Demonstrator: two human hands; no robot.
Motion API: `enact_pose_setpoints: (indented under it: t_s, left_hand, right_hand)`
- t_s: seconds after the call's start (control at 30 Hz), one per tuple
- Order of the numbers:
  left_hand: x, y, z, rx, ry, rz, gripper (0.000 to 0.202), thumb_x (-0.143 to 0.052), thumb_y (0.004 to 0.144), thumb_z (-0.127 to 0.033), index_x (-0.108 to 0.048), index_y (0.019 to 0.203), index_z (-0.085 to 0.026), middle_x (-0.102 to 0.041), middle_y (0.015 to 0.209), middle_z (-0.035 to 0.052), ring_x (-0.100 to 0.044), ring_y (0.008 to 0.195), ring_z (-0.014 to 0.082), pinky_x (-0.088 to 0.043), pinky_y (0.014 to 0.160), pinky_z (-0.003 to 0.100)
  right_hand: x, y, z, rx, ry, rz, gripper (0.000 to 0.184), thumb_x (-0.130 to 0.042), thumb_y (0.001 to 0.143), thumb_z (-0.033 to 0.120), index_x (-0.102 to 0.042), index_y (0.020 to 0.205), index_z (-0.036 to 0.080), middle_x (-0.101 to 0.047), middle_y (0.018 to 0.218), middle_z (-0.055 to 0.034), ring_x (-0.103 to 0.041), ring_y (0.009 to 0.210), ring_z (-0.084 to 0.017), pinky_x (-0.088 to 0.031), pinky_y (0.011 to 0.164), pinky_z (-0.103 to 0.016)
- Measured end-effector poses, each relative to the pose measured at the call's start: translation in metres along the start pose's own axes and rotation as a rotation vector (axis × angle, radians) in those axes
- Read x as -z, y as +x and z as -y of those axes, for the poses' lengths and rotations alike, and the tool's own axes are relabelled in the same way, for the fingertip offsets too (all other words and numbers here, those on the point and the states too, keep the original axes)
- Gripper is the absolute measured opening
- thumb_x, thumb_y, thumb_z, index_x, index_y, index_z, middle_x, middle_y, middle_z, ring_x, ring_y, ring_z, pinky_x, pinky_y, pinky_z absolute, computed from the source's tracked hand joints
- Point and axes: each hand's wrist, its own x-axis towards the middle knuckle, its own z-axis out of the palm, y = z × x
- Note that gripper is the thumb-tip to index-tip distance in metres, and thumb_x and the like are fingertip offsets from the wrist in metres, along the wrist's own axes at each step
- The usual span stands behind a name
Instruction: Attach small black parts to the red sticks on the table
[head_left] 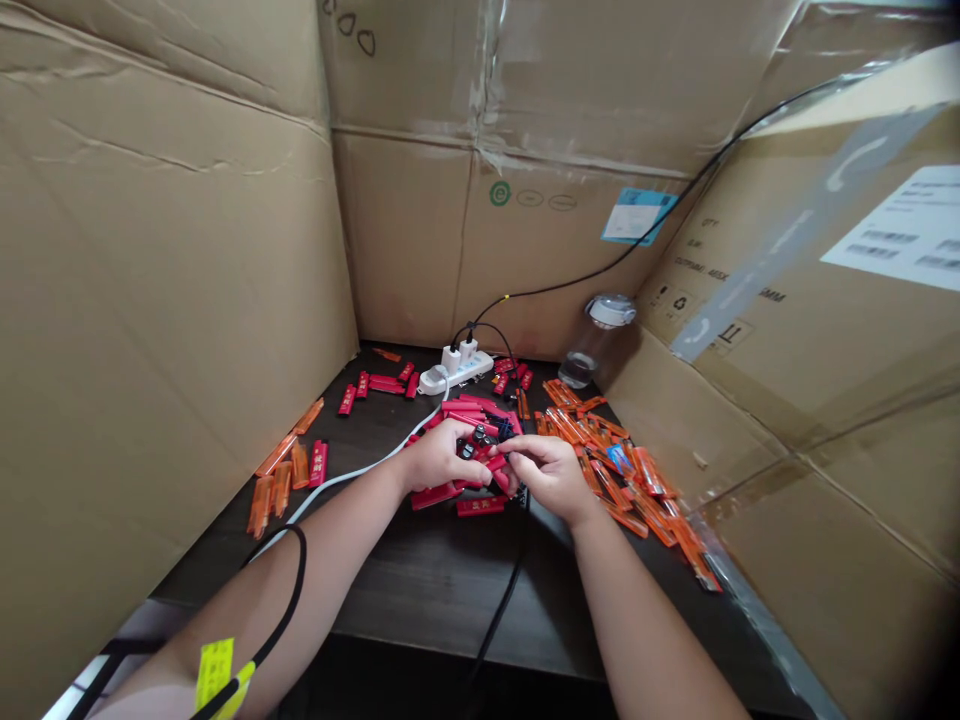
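In the middle of the dark table, my left hand [448,458] is closed around red lighter-like casings [495,462] and small black parts with shiny metal faces [472,442]. My right hand [549,472] meets it from the right, thumb and forefinger pinched together at the end of a red piece. What exactly sits between those fingertips is too small to make out. Under and behind both hands lies a heap of red casings [480,408]. Another red casing with gold characters [480,506] lies just in front of the hands.
Translucent orange pieces [615,470] are strewn along the right; several more [281,482] lie at left. Behind stand a white power strip [457,374] and a clear bottle [585,350]. Cardboard walls [405,230] enclose the table. A black cable [504,590] runs past the hands.
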Motion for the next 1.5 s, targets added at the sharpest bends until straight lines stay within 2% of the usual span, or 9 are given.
enact_pose_setpoints:
  t_s: [0.2,0.33,0.57,0.7,0.8,0.93,1.13,1.27,1.5]
  left_hand:
    - [0.003,0.001,-0.002,-0.050,0.210,0.055,0.022,-0.073,0.060,-0.021,-0.066,0.078,-0.012,-0.062,0.068,-0.0016,-0.056,0.066,0.0131,-0.043,0.062,0.023]
    - [-0.003,0.002,0.000,-0.100,0.250,0.038,0.012,-0.066,0.064,-0.018,-0.063,0.073,-0.011,-0.057,0.064,-0.0025,-0.051,0.059,0.0101,-0.039,0.056,0.021]
    - [-0.014,-0.003,0.001,-0.314,0.301,-0.086,0.020,-0.062,0.064,-0.012,-0.066,0.084,-0.012,-0.061,0.073,0.0003,-0.054,0.066,0.0107,-0.044,0.062,0.021]
    - [-0.018,0.002,0.006,-0.314,0.287,-0.213,0.022,-0.066,0.066,-0.014,-0.065,0.088,-0.013,-0.064,0.078,0.0012,-0.057,0.069,0.0118,-0.046,0.065,0.022]
    - [-0.020,0.007,0.010,-0.254,0.286,-0.279,0.017,-0.068,0.066,-0.017,-0.063,0.081,-0.013,-0.064,0.075,0.0006,-0.057,0.069,0.0128,-0.047,0.065,0.024]
    - [-0.021,0.010,0.014,-0.219,0.305,-0.375,0.024,-0.072,0.064,-0.022,-0.061,0.084,-0.014,-0.064,0.078,0.0004,-0.057,0.070,0.0132,-0.047,0.067,0.025]
    - [-0.024,0.012,0.021,-0.250,0.329,-0.492,0.018,-0.069,0.068,-0.025,-0.054,0.071,-0.015,-0.055,0.064,-0.0032,-0.049,0.060,0.0099,-0.039,0.054,0.020]
    - [-0.024,0.011,0.022,-0.367,0.384,-0.486,0.011,-0.065,0.072,-0.023,-0.057,0.072,-0.016,-0.057,0.066,-0.0018,-0.051,0.062,0.0103,-0.041,0.058,0.021]
    - [-0.020,0.007,0.015,-0.483,0.392,-0.355,0.005,-0.065,0.070,-0.014,-0.060,0.073,-0.015,-0.063,0.074,0.0025,-0.057,0.068,0.0129,-0.045,0.064,0.023]
  right_hand:
    - [0.001,-0.001,0.004,0.185,-0.332,0.026,0.016,-0.053,0.071,0.015,-0.069,0.074,0.018,-0.061,0.053,0.0010,-0.050,0.044,-0.010,-0.039,0.045,-0.022]
    - [-0.002,0.000,-0.002,0.280,-0.434,-0.105,0.012,-0.055,0.069,0.016,-0.067,0.068,0.018,-0.058,0.050,0.0020,-0.047,0.042,-0.009,-0.038,0.045,-0.022]
    - [0.011,0.008,-0.021,-0.016,-0.065,-0.464,0.013,-0.049,0.072,0.021,-0.062,0.071,0.019,-0.057,0.046,0.0032,-0.053,0.035,-0.013,-0.045,0.039,-0.024]
    - [0.001,0.018,-0.027,0.075,-0.342,-0.321,0.017,-0.053,0.072,0.018,-0.068,0.081,0.019,-0.068,0.071,-0.0046,-0.065,0.063,-0.019,-0.054,0.062,-0.032]
    - [-0.006,0.021,-0.026,0.199,-0.505,-0.238,0.027,-0.055,0.071,0.013,-0.070,0.092,0.020,-0.067,0.096,-0.0091,-0.063,0.091,-0.023,-0.051,0.082,-0.037]
    - [-0.007,0.013,-0.016,0.154,-0.266,-0.386,0.015,-0.053,0.081,0.020,-0.066,0.087,0.019,-0.062,0.088,-0.0066,-0.059,0.075,-0.016,-0.051,0.067,-0.030]
    - [-0.019,0.002,0.001,0.161,0.008,-0.310,0.007,-0.063,0.078,0.025,-0.061,0.081,0.019,-0.057,0.083,-0.0028,-0.053,0.068,-0.013,-0.045,0.060,-0.025]
    - [-0.024,0.004,0.003,0.127,0.081,-0.331,0.007,-0.065,0.076,0.025,-0.062,0.078,0.019,-0.056,0.080,-0.0023,-0.052,0.071,-0.013,-0.044,0.064,-0.026]
    - [-0.020,0.001,0.000,-0.003,0.451,-0.181,0.014,-0.074,0.069,0.023,-0.061,0.069,0.019,-0.053,0.078,0.0004,-0.051,0.069,-0.011,-0.044,0.063,-0.025]
